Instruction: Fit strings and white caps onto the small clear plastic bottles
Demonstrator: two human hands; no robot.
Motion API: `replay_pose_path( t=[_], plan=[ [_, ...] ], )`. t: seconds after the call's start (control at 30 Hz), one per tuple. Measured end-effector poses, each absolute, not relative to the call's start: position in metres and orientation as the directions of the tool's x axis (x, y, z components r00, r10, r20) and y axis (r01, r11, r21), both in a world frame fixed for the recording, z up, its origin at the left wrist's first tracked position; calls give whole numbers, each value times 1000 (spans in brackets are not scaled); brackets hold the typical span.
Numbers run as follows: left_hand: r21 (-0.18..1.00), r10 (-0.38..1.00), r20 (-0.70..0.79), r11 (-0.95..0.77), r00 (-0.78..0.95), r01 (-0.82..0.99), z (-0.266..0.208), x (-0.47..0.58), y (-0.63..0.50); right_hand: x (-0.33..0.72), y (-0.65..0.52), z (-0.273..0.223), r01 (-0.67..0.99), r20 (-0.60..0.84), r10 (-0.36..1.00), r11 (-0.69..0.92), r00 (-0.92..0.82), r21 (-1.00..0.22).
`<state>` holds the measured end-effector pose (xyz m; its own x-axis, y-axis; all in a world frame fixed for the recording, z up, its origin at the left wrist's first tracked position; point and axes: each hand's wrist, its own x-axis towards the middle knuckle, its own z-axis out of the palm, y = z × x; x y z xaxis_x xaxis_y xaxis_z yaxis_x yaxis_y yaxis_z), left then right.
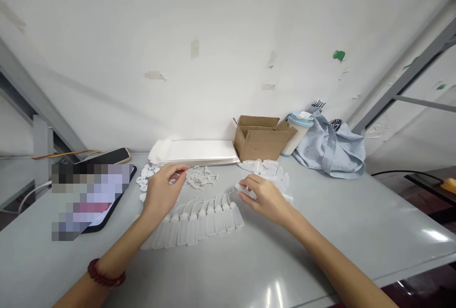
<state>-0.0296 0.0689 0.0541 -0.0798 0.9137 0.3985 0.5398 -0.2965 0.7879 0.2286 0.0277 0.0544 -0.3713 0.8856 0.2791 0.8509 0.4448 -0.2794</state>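
My left hand [166, 189] hovers over the table with thumb and forefinger pinched close; anything between them is too small to make out. Just right of it lies a pile of thin white loop straps [201, 178], and white small plastic pieces [144, 177] are partly hidden behind the hand. My right hand [265, 196] grips a translucent plastic piece [239, 188]. Behind that hand is a heap of clear plastic tubes or sleeves [281, 177]. Below and between both hands, a slanting row of several translucent flat tags with straps [192, 229] lies side by side.
White flat packets [199, 151] lie by the wall. An open cardboard box [263, 144], a lidded cup [297, 135] and a blue cloth bag [331, 149] stand at the back right. A phone [112, 203] with a blurred screen and a dark device [114, 157] lie left.
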Motion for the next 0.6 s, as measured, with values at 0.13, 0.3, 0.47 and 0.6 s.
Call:
replay_pose_path(
  t=[0.13, 0.3, 0.47, 0.6],
  plan=[
    [896, 946, 272, -183, -175, 405, 63, -30, 67, 225, 27, 51, 800, 373, 849, 498, -373, -335],
    [881, 954, 261, -172, -149, 440, 71, -13, 43, 204, 11, 57, 557, 307, 894, 444, -325, -702],
    [858, 944, 329, -306, 17, 412, 66, 11, 13, 187, -5, 58, 383, 269, 894, 403, -358, -831],
    [807, 886, 450, -457, 114, 374, 61, 16, 8, 186, -7, 54, 364, 298, 885, 426, -358, -828]
  ],
)
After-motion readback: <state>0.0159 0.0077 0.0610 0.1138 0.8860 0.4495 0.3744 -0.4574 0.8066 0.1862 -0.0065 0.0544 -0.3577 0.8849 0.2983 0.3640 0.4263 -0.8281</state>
